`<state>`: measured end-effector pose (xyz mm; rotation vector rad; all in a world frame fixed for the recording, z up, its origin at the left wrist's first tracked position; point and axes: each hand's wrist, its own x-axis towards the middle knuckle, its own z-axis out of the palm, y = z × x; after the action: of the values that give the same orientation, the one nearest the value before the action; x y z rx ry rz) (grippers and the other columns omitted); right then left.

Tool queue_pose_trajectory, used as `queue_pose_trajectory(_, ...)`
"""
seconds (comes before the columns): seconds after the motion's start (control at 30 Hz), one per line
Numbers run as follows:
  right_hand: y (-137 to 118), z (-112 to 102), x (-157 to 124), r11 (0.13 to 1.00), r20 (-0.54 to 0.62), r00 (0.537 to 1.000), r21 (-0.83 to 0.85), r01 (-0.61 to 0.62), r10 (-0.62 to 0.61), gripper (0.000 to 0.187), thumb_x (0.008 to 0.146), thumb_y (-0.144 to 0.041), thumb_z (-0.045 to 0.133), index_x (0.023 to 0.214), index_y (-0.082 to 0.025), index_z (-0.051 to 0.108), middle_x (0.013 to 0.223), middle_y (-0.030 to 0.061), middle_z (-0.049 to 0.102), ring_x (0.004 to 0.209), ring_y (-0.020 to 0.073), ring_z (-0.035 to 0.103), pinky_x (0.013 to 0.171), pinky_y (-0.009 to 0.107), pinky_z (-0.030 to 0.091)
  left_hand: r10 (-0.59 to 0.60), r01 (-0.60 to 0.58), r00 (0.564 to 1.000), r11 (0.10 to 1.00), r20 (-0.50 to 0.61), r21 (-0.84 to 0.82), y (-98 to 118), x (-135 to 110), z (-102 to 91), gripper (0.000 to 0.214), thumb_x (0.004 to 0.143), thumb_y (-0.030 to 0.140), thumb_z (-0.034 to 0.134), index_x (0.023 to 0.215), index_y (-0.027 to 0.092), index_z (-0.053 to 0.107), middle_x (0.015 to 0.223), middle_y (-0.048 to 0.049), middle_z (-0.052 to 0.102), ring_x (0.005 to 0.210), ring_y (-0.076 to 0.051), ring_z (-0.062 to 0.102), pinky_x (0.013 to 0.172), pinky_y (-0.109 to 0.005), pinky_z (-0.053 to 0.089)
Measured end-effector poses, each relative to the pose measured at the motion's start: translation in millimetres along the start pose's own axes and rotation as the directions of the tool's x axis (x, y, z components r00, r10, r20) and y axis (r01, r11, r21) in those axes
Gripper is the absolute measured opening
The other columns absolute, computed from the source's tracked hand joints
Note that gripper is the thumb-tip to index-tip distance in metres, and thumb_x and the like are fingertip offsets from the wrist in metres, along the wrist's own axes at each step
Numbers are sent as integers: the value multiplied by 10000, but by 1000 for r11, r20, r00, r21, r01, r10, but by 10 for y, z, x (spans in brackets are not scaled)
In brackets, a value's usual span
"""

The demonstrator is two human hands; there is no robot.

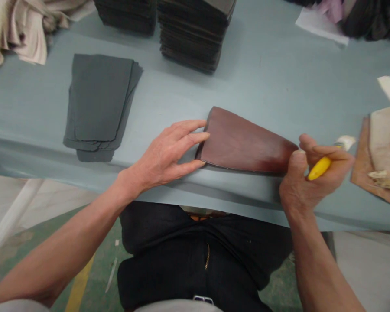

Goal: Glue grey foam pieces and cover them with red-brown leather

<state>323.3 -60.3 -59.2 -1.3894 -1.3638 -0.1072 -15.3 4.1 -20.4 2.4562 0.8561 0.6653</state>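
Observation:
A tapered reddish-brown piece, leather by its look (243, 143), lies in front of me, its wide end to the left and its surface glossier and darker toward the narrow right end. Fingers spread, my left hand (165, 154) touches the wide end with its fingertips. A yellow-handled brush with a whitish tip (320, 168) is tucked in my right hand (315, 173). The thumb and a finger of that hand are at the piece's narrow end. Whether they pinch its edge is unclear.
Dark grey tapered sheets (100, 99) lie in a loose pile at left. Tall dark stacks (191, 34) stand at the back. Beige cloth (22, 30) is at far left. On the right lies a brown board (360, 160) with pale material on it. The table's front edge is close to me.

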Motion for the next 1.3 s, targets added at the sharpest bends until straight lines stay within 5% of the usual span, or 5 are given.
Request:
queue_pose_trajectory(0.67,-82,19,19,997,31,996,-13,-78,78,306,892,-357,724,1102,-209,556,1157,115,733,1168,285,778,1064,511,622,65,-65,998,998,5,-22,-66,168,-21,334,1114,443,527,1355,256,663,1588,-135,614,1480,-266,579,1247,-501,481)
queue_pose_trajectory(1.13,33,-30,-10,999,71,996,8,47,-48,322,928,-209,742,1202,-141,586,1184,117,706,1182,305,775,1030,492,630,108,-116,985,991,-132,-60,-38,243,59,193,1064,244,630,1227,213,728,1348,-109,782,1278,-244,745,1116,-405,601)
queue_pose_trajectory(1.3,36,-31,15,980,56,980,-39,195,-192,362,914,-204,782,1216,-128,598,1151,121,689,1156,323,783,997,481,630,97,-109,985,991,-143,-81,-33,235,51,181,1070,244,632,1216,219,735,1316,-95,795,1245,-240,761,1095,-405,616)
